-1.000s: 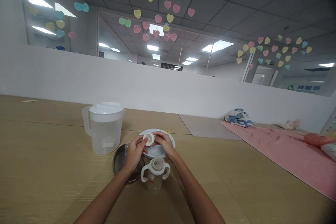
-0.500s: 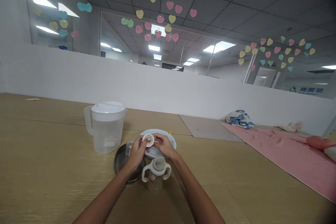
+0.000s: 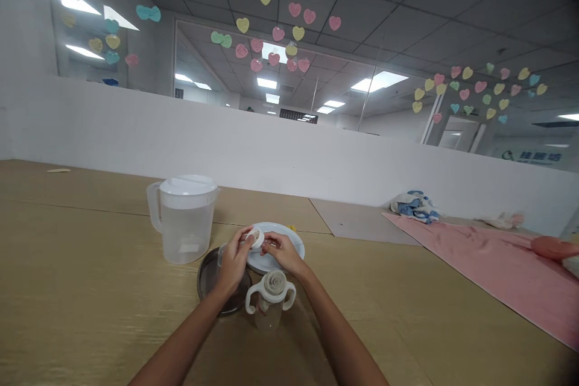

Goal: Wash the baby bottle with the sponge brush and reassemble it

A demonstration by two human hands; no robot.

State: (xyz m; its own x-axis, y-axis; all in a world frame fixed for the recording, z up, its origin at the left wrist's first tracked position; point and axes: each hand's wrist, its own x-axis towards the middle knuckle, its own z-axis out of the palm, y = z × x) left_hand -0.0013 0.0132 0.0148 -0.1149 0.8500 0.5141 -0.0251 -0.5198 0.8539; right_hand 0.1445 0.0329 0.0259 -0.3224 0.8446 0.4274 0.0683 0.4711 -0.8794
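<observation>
Over the plate, my left hand (image 3: 236, 258) grips a white bottle collar ring (image 3: 257, 238) between thumb and fingers, its round opening tilted to one side. My right hand (image 3: 281, 251) is closed at the ring's right side, fingertips pinched together; what lies between them is too small to make out. Below the hands a clear baby bottle (image 3: 268, 316) stands upright, with a white two-handled holder (image 3: 272, 297) round its neck and a pale spiral-patterned top. Partly behind my left hand is a clear dome-shaped cap (image 3: 221, 255).
A white oval plate (image 3: 296, 242) lies under the hands, and a dark round tray (image 3: 208, 280) sits to its left. Further left stands a lidded clear pitcher (image 3: 186, 229). At the right are a pink cloth (image 3: 470, 253) and a crumpled blue-white cloth (image 3: 414, 206) by the wall.
The collar ring has turned from facing me to a sideways tilt. My right fingertips have drawn in and curled at its right side. The bottle stays in place.
</observation>
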